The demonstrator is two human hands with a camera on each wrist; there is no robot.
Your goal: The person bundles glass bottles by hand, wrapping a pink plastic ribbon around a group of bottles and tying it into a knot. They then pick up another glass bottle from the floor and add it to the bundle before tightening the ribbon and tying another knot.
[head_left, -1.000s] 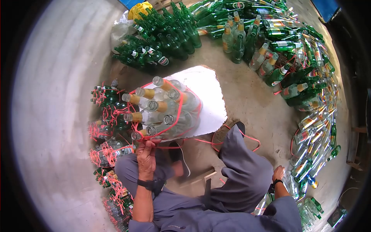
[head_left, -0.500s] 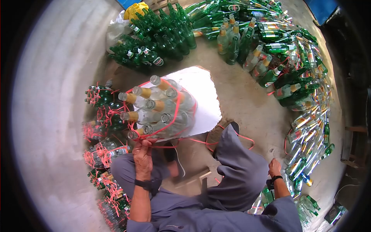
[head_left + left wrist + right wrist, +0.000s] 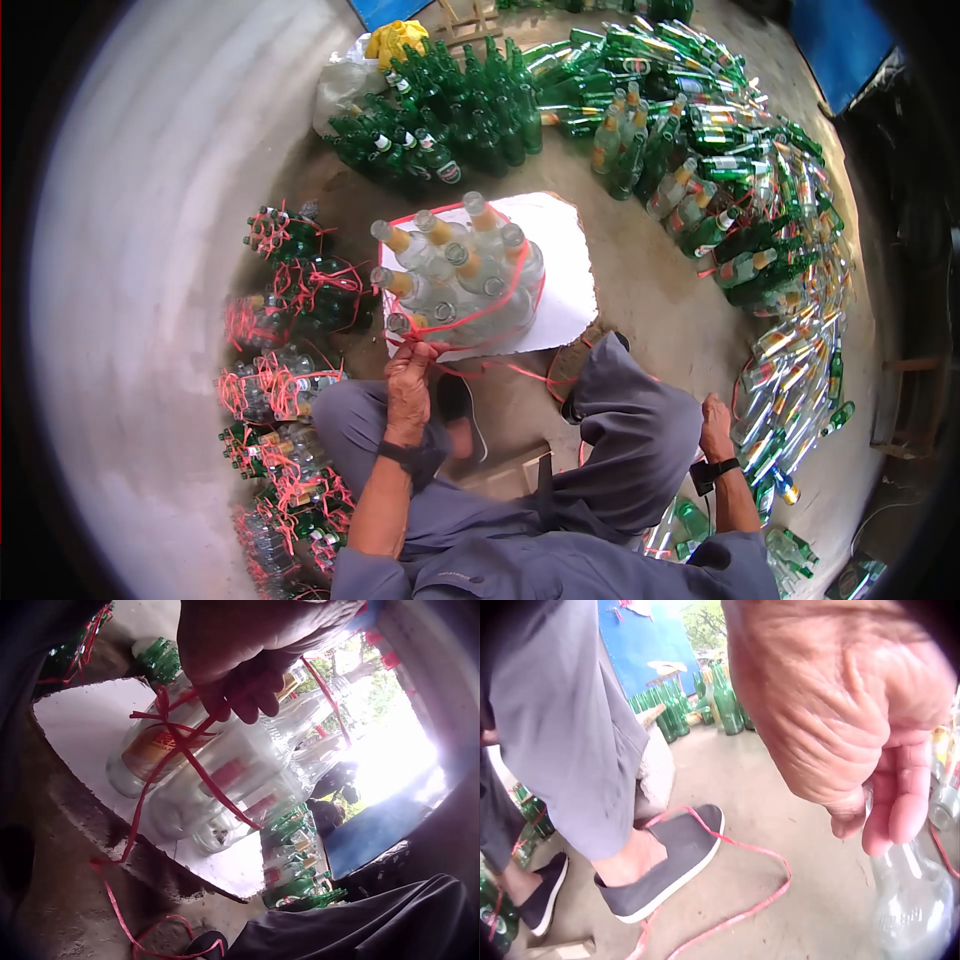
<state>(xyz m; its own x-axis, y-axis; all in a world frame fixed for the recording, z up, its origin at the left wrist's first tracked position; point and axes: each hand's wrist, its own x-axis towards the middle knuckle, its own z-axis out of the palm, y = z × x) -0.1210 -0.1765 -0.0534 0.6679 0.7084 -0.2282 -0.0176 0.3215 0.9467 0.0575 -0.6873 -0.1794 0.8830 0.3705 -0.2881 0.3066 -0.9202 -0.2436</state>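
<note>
Clear glass bottles (image 3: 460, 258) with gold neck labels stand grouped on a white board (image 3: 568, 262). A red plastic string (image 3: 527, 262) runs round the group. At the group's near left corner, my left hand (image 3: 408, 388) pinches the string; in the left wrist view, crossed strands (image 3: 174, 733) hang below its curled fingers. My right hand (image 3: 716, 432) is out to the right, beside the heap of bottles. The right wrist view shows its thumb and fingers round the neck of a clear bottle (image 3: 913, 911), the neck mostly hidden by the hand.
Bundles of bottles tied with red string (image 3: 275, 385) line the left wall. Green bottles (image 3: 470, 120) stand at the back. A long heap of lying bottles (image 3: 790, 350) curves along the right. Loose string (image 3: 739, 919) trails on the floor over a shoe (image 3: 667, 859).
The head view has shifted, so the bottle group appears farther right. My left hand keeps pinching the string at the same corner. My right hand stays beside the heap, with a slight shift.
</note>
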